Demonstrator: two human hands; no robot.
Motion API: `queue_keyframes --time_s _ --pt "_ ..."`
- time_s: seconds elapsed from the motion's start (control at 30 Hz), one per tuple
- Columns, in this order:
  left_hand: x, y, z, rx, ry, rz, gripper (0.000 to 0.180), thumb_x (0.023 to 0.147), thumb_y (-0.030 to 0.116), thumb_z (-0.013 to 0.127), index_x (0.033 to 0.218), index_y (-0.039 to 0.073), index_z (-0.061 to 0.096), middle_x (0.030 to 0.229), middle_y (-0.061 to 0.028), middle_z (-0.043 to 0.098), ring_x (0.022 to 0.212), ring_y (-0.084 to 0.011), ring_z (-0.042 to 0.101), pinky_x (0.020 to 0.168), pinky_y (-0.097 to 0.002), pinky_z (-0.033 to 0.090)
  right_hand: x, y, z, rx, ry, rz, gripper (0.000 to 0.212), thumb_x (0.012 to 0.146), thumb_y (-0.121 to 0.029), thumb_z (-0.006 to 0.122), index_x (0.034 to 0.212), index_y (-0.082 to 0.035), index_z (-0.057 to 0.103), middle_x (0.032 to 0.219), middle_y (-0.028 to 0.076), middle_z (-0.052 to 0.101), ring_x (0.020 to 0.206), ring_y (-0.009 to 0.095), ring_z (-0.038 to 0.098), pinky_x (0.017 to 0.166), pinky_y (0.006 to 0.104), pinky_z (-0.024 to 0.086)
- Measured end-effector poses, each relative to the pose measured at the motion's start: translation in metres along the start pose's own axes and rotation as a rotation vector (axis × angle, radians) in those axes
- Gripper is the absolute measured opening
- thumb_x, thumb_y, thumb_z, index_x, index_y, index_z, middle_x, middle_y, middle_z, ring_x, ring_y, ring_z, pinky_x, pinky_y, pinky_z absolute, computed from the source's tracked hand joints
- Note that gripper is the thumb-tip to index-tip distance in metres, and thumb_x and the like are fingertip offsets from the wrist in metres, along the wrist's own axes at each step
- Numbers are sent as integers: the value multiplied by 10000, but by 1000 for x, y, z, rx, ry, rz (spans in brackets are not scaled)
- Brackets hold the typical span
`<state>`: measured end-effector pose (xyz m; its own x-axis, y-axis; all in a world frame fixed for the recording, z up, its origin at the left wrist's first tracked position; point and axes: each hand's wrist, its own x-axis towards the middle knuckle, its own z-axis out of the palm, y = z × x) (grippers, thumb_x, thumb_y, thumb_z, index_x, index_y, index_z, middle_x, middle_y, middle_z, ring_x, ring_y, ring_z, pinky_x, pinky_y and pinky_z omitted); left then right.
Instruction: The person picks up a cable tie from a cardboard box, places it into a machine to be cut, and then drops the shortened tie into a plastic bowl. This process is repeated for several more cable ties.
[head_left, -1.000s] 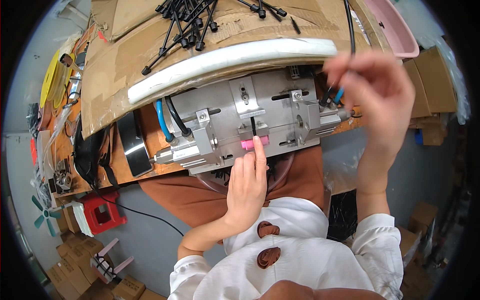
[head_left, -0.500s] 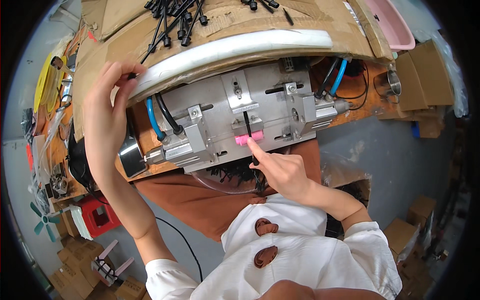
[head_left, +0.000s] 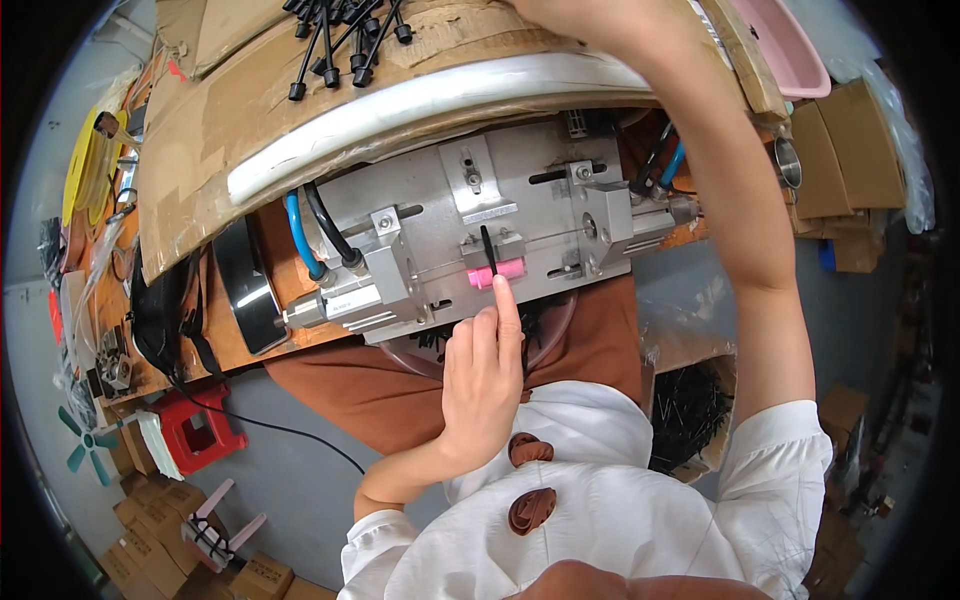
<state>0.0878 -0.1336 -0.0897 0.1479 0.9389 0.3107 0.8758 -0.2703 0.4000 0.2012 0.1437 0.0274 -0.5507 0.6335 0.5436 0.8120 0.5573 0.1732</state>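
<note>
A grey metal fixture [head_left: 440, 225] with air cylinders is clamped at the bench edge. A black pin [head_left: 486, 250] stands in its middle slot, just above a small pink block [head_left: 505, 270]. My left hand [head_left: 480, 370] holds nothing; its stretched index finger touches the pink block from below and the other fingers are curled. My right arm reaches up across the fixture's right side. My right hand [head_left: 570, 15] lies over the cardboard at the top edge, mostly cut off, so its fingers are hidden. A loose pile of black pins [head_left: 340, 40] lies on the cardboard [head_left: 230, 120].
A white foam strip [head_left: 420, 105] runs along the cardboard's front edge. Blue and black hoses [head_left: 310, 235] feed the left cylinder. A pink basin [head_left: 790, 50] sits top right. A box of black pins [head_left: 685, 410] and a red stool [head_left: 195, 430] stand below the bench.
The hands swapped places: my left hand came down from the cardboard to the pink block, and my right hand left the block and reached up to the top of the cardboard.
</note>
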Motion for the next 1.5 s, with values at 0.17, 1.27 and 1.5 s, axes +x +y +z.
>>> queue_keyframes --time_s 0.17,1.27,1.5 --pt "7 -6 3 115 -23 88 704 719 -33 590 1383 -96 364 948 -90 496 804 -216 476 724 -301 449 -4 9 -58 673 -110 239 151 802 -67 646 900 40 687 689 153 669 595 168 626 549 298 482" --pt "182 -81 -91 17 154 217 169 913 81 553 1054 24 627 979 -125 591 843 -244 572 798 -311 455 -232 -144 -28 753 -32 150 609 669 52 723 1257 34 566 647 46 582 487 160 509 453 293 421" --pt "148 -51 -98 -114 107 214 287 784 -22 640 1064 39 639 823 -76 557 720 -157 514 695 -266 439 -208 -117 -55 659 -163 68 540 709 29 696 1237 23 582 728 53 632 567 161 567 510 296 465"
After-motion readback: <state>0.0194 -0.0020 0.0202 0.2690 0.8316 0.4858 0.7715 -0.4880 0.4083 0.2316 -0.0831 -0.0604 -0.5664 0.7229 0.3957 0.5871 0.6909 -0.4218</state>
